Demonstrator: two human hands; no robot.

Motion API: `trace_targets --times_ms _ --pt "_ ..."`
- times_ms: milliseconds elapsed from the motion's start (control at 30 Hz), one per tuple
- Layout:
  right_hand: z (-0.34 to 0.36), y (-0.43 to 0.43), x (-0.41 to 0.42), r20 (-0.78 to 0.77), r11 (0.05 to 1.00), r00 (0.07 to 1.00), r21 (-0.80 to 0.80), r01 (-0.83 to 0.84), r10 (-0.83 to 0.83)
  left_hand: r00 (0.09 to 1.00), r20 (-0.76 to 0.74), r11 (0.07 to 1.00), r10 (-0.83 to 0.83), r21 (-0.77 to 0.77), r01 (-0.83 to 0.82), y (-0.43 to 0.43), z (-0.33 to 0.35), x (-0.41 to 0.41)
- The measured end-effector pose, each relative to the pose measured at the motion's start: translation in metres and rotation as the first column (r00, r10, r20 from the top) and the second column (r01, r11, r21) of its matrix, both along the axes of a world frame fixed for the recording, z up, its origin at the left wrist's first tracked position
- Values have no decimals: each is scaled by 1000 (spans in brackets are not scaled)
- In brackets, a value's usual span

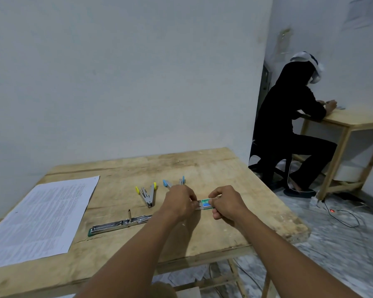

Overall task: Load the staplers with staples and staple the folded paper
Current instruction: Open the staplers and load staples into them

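Note:
A small green and blue staple box [205, 204] lies between my two hands on the wooden table [235, 214]. My left hand [180, 201] pinches its left end. My right hand [226, 202] grips its right end with curled fingers. A yellow-tipped stapler [148, 194] lies spread open to the left. Behind my left hand, a blue-tipped stapler [173, 182] is partly hidden. Nearer the front lies a long metal stapler [119, 224] with a green base, opened. Printed paper [41, 218] covers the table's left side.
A white wall stands close behind the table. At the right, a person in black sits at another wooden table [353, 121]. Cables and a power strip [332, 209] lie on the floor to the right.

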State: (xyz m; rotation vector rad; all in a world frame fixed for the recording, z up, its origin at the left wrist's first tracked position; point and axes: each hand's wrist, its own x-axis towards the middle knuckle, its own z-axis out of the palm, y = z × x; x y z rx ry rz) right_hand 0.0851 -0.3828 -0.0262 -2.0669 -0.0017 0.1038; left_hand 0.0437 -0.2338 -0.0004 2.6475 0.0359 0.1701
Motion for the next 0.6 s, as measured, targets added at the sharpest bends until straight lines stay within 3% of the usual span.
trace_targets --times_ms 333,600 --pt "0 -1 0 -6 1000 1000 12 -7 7 994 -101 998 27 53 -22 -3 2 13" --pt "-1 0 0 -26 998 1000 54 -13 15 990 -118 976 75 212 -49 -12 3 23"
